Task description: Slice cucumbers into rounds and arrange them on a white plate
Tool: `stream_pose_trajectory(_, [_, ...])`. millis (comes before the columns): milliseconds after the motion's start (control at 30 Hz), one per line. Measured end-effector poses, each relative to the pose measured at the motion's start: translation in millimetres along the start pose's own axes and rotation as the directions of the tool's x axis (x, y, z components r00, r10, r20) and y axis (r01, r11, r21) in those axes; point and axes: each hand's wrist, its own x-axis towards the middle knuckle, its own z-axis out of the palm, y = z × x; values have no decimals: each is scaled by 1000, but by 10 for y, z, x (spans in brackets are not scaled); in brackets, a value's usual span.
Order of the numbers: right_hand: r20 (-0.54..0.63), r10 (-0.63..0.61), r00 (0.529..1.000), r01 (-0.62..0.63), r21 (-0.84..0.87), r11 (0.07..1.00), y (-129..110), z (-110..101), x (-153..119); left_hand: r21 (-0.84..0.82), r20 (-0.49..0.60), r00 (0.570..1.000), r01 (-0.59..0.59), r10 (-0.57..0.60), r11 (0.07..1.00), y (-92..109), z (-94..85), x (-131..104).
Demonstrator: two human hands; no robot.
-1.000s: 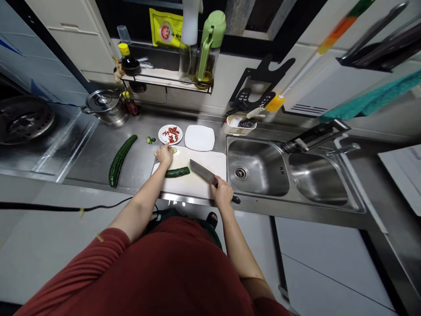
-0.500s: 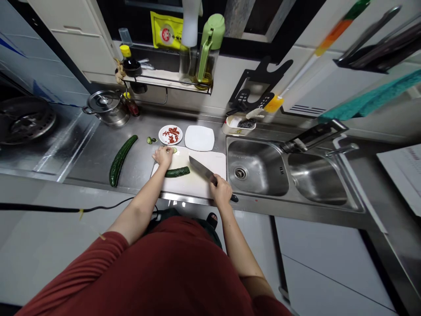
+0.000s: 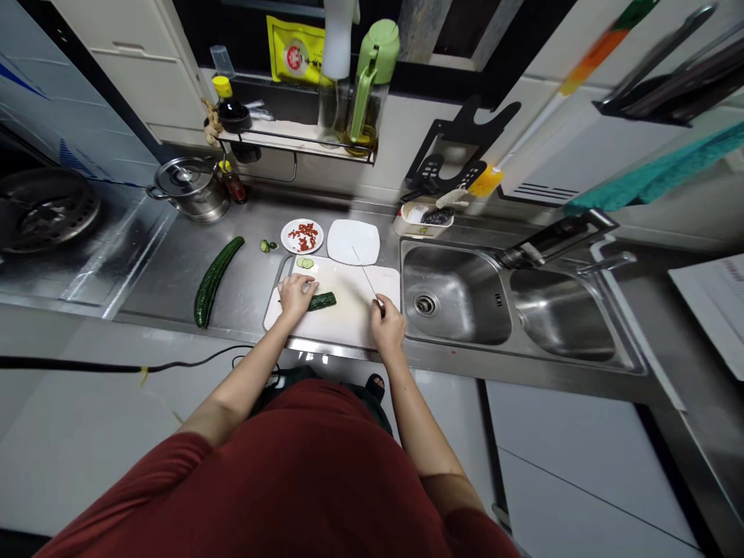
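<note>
On the white cutting board (image 3: 354,318) lies a cucumber piece (image 3: 323,301), its left end under my left hand (image 3: 297,297), whose fingers are bent over it. My right hand (image 3: 388,322) is wrapped round the handle of a knife (image 3: 365,273); the blade is turned edge-on and points up and left, above the board. Pale green slices (image 3: 305,263) rest near the board's top left corner. Behind the board are a plate of chopped red pieces (image 3: 302,236) and a bare white plate (image 3: 353,242).
A whole cucumber (image 3: 216,283) and small green end pieces (image 3: 266,246) lie left of the board. The double sink (image 3: 456,294) is to the right. At the back stand a steel pot (image 3: 191,190) and a bottle shelf (image 3: 296,139).
My left hand has moved from the slices down onto the cucumber piece, uncovering the slices. The knife has turned from showing its flat side to edge-on.
</note>
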Motion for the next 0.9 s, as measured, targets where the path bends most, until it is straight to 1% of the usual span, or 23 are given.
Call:
stream_pose_trajectory(67, [85, 1, 996, 2, -39, 999, -85, -9, 5, 10, 36, 998, -55, 55, 998, 39, -9, -64])
stream_pose_trajectory(167, [213, 11, 977, 16, -124, 992, -196, 2, -1, 12, 79, 990, -122, 121, 992, 78, -1, -128])
stream_pose_trajectory(267, [295, 1, 955, 56, -184, 981, -272, 36, -10, -6, 99, 982, -164, 164, 986, 77, 35, -164])
stream_pose_trajectory(433, [412, -29, 911, 138, -236, 962, -344, 90, -16, -48, 108, 971, -208, 212, 977, 56, 91, -192])
stream_pose_trajectory(667, [493, 0, 870, 163, -288, 944, -415, 120, -23, -97, 158, 948, -264, 277, 960, 87, 113, -185])
stream_pose_trajectory(767, [511, 9, 860, 170, -301, 938, -428, 121, -32, -101, 177, 949, -248, 262, 964, 93, 129, -214])
stream_pose_trajectory(900, [514, 20, 858, 166, -313, 935, -438, 104, -43, -102, 169, 955, -230, 245, 968, 97, 144, -278])
